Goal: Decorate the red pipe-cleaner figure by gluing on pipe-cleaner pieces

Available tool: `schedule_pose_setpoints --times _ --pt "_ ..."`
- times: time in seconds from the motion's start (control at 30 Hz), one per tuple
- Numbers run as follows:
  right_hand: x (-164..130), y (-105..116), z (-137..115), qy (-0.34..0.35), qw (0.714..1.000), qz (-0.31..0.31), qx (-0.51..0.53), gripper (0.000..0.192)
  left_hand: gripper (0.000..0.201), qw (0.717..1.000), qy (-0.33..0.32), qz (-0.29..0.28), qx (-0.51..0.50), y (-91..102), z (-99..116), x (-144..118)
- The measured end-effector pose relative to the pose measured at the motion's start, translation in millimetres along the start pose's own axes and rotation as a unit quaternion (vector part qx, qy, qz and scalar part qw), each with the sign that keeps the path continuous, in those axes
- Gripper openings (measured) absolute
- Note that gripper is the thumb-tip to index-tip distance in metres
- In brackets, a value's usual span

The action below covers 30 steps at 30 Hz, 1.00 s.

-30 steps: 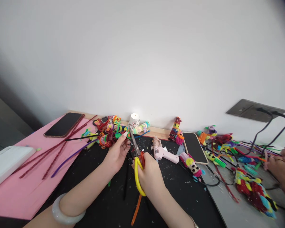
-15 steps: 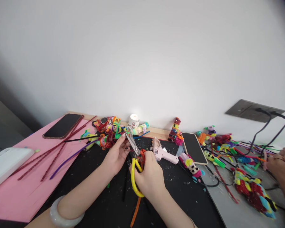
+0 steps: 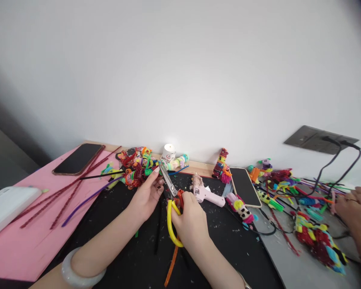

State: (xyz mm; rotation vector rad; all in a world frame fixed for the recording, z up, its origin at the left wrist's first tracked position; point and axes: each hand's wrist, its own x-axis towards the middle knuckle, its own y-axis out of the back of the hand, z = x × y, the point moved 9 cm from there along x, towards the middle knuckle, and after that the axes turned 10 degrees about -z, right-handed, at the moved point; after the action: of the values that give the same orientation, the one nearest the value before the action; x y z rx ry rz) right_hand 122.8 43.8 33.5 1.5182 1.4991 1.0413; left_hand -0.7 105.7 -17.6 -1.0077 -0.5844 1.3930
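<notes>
We grip the yellow-handled scissors (image 3: 171, 200) in our right hand (image 3: 189, 221), fingers closed through the loops, blades angled up-left. Our left hand (image 3: 146, 195) pinches a small black piece (image 3: 161, 181) at the blades, just beside the pink glue gun (image 3: 205, 192).

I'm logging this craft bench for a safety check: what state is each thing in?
scissors: gripped by right hand, blades shut or nearly so
left hand: pinching something small at the blades
glue gun: lying flat
left phone: screen dark
right phone: screen dark
wall socket: two cables plugged in
</notes>
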Motion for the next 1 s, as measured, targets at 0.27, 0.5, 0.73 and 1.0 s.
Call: schedule_pose_setpoints --times 0.27,0.5,0.73,1.0 --pt "8.2 -0.7 13.1 -0.005 0.99 -0.013 0.137 0.023 0.008 1.0 -0.009 0.007 0.008 1.2 6.2 0.9" --pt "5.3 3.3 13.2 -0.01 0.983 -0.04 0.181 0.021 0.009 0.999 0.006 -0.035 -0.027 -5.3 5.0 2.7" --pt "-0.9 -2.9 0.3 -0.003 0.994 -0.052 0.096 0.025 0.013 0.998 0.032 -0.04 -0.028 -7.3 -3.8 -0.2" --pt "-6.8 -11.5 -9.6 0.053 0.991 -0.069 0.106 0.009 0.008 0.998 0.033 -0.049 -0.002 -5.8 -7.3 0.9"
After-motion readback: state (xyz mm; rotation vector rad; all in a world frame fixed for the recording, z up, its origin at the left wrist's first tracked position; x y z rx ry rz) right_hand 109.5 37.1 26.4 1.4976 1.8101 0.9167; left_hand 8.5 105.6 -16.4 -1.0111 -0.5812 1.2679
